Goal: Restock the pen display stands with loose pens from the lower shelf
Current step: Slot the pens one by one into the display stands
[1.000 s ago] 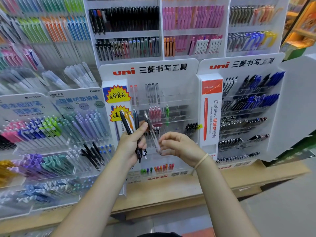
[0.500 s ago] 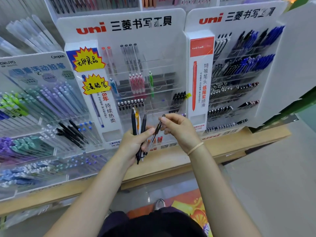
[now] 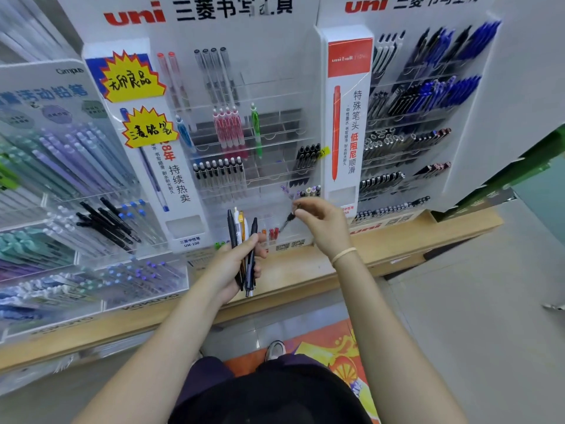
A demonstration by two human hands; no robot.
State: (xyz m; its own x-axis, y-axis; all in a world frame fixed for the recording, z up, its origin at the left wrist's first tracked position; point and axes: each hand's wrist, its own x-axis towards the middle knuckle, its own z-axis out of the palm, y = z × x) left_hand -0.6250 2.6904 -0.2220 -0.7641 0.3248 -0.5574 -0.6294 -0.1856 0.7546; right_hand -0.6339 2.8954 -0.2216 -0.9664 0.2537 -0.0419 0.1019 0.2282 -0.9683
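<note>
While the left hand [image 3: 235, 264] keeps its fingers curled round a bundle of pens [image 3: 243, 249] at about 6 o'clock of the middle uni stand [image 3: 214, 13], the right hand [image 3: 321, 223] has carried one dark pen [image 3: 286, 220] away from that bundle, over to 3 o'clock of it; a second ago the two hands were almost touching in front of the stand, now they are apart, and the view has dropped so that the lowest tiers fill the centre; the right hand pinches the pen by its upper end, thumb against fingertips, the tip slanting down toward 7 o'clock into the bottom rows of clear slots; whether the tip is already inside a slot I cannot tell, since the acrylic is clear and the pen is small in view; just above the right hand, at 12 o'clock of it, sit a few purple-topped pens [image 3: 301, 192], and further up a black clip-pen group [image 3: 307, 160]; at 9 o'clock of the pinched pen stand short red and orange caps [image 3: 270, 232] in the lowest tier; I judge one pen is being separated and homed, so the restock is mid-way; the bundle, four or so pens in black, white and yellow, is still to be placed; the wooden shelf [image 3: 397, 240] carries the stands.
</note>
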